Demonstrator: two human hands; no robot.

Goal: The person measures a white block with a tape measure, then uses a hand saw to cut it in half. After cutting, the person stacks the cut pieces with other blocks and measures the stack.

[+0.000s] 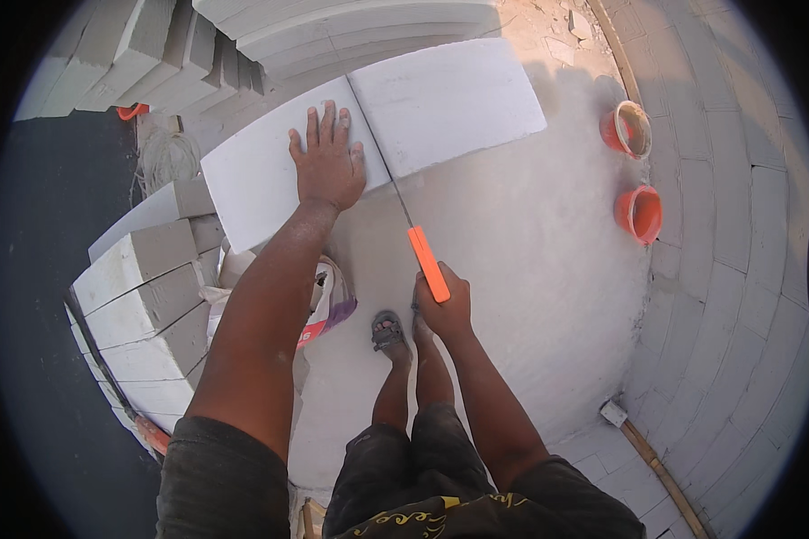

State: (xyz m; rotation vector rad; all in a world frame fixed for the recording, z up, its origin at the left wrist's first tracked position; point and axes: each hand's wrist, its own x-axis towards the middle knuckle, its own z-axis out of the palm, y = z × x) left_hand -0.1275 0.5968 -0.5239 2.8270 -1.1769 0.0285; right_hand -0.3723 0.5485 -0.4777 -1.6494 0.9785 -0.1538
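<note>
A long pale aerated-concrete block (pixel 454 103) lies in front of me, running from lower left to upper right. My left hand (pixel 331 162) presses flat on its left part, fingers spread and holding nothing. Just right of that hand, the thin dark blade of a handsaw (pixel 429 262) crosses the block's full width. Whether the blade sits on top or within a cut is hard to tell. The saw's orange handle extends past the near edge toward me, and my right hand (pixel 448 301) is closed around its lower end.
Grey-white blocks are stacked at left (pixel 144 305) and upper left (pixel 144 54). Beneath my left arm stands an open sack (pixel 335 301). A string coil (pixel 166 162) lies left. Two orange buckets (pixel 610 135) (pixel 640 216) stand along the right block wall (pixel 719 216), with a wooden-handled tool (pixel 656 463) lower down.
</note>
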